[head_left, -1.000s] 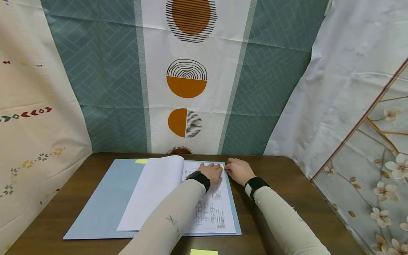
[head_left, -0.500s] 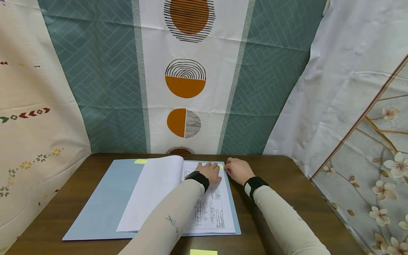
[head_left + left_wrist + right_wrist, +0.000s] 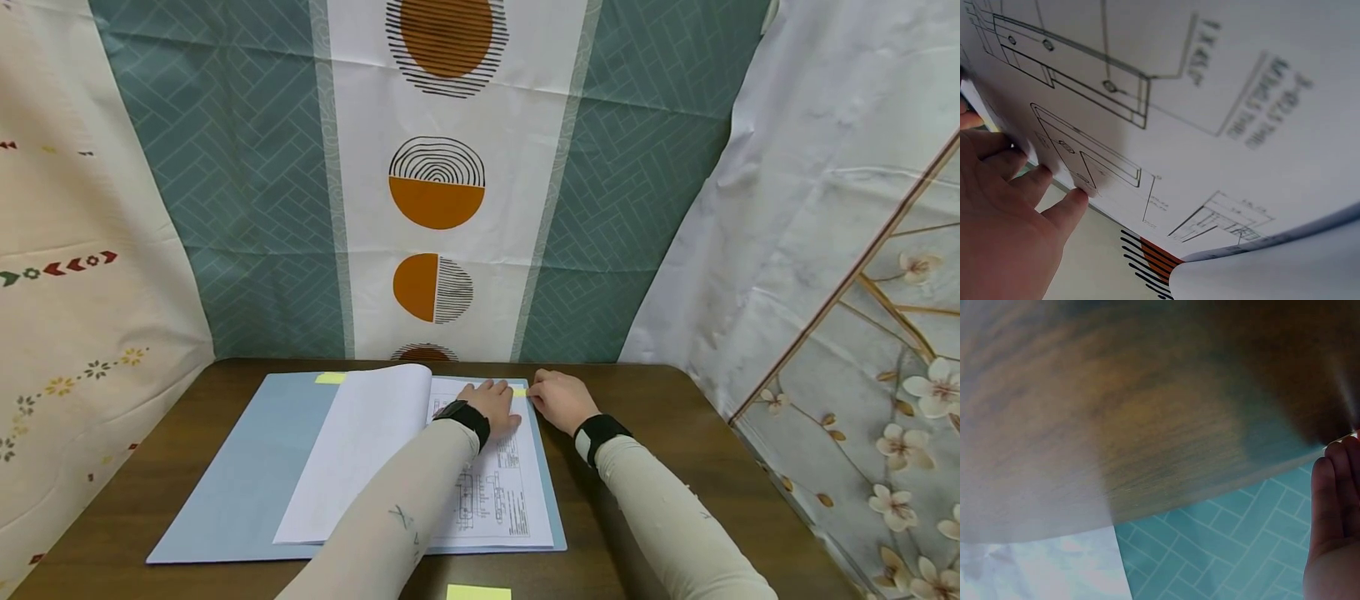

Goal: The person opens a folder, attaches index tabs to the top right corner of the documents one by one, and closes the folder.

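A light blue folder [image 3: 240, 492] lies spread on the table, with a white page [image 3: 356, 467] turned over to the left. On its right side is a sheet with technical drawings [image 3: 491, 504]. My left hand [image 3: 492, 408] rests on the upper part of that sheet, fingers extended; the left wrist view shows the same hand [image 3: 1016, 212] beside the printed lines. At the sheet's top right edge, my right hand [image 3: 562, 400] pinches a small yellow sticky note [image 3: 519, 392]. Only some fingers of this hand [image 3: 1338, 519] show in the right wrist view, and their tips are unclear there.
Another yellow sticky note [image 3: 331, 378] sits at the folder's top left, partly beside the turned page. A yellow sticky pad [image 3: 478, 592] lies at the near edge of view. Behind the brown table [image 3: 637, 392] hangs a patterned curtain [image 3: 255, 208].
My left hand has shifted very slightly to the left, showing more of the yellow sticky note. The right hand stays at the sheet's edge.
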Demonstrator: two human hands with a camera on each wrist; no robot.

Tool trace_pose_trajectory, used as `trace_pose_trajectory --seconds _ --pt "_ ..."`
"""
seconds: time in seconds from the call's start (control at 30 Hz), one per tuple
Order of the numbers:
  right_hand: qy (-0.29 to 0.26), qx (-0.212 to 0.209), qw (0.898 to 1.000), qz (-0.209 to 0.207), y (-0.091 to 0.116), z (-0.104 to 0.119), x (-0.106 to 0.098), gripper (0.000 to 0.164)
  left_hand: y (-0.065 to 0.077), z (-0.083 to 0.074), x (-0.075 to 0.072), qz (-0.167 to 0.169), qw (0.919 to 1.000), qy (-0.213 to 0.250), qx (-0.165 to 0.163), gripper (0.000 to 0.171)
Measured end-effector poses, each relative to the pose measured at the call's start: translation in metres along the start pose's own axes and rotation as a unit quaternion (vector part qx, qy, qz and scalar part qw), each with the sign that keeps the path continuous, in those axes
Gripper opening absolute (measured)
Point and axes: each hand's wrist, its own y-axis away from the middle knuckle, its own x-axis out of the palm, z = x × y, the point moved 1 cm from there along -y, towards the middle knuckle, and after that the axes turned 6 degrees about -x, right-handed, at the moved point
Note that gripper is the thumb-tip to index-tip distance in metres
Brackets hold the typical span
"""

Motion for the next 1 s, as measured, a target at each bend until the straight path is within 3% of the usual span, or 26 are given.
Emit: trace_pose_trajectory --seconds 0.13,0.57,0.8,0.9,1.0 --pt "0.007 0.002 1.0 -0.001 -0.001 -0.002 0.002 0.016 0.002 0.001 -0.004 0.008 1.0 0.002 0.003 0.066" --pt "0.004 0.003 1.0 -0.007 -0.001 0.0 0.001 0.015 -0.004 0.002 0.002 0.008 0.9998 0.008 -0.015 0.071" --pt "0.004 0.001 1.0 -0.006 0.0 0.002 0.0 0.015 -0.017 0.006 0.021 -0.04 0.9984 -0.038 -0.01 0.074" --pt "-0.002 -0.001 1.0 -0.008 0.0 0.001 -0.001 0.015 -0.014 0.008 0.023 -0.061 0.9965 -0.057 0.001 0.074" --pt "-0.013 0.004 1.0 -0.011 0.001 0.0 -0.002 0.016 -0.002 0.011 0.014 -0.074 0.9945 -0.074 0.01 0.07"
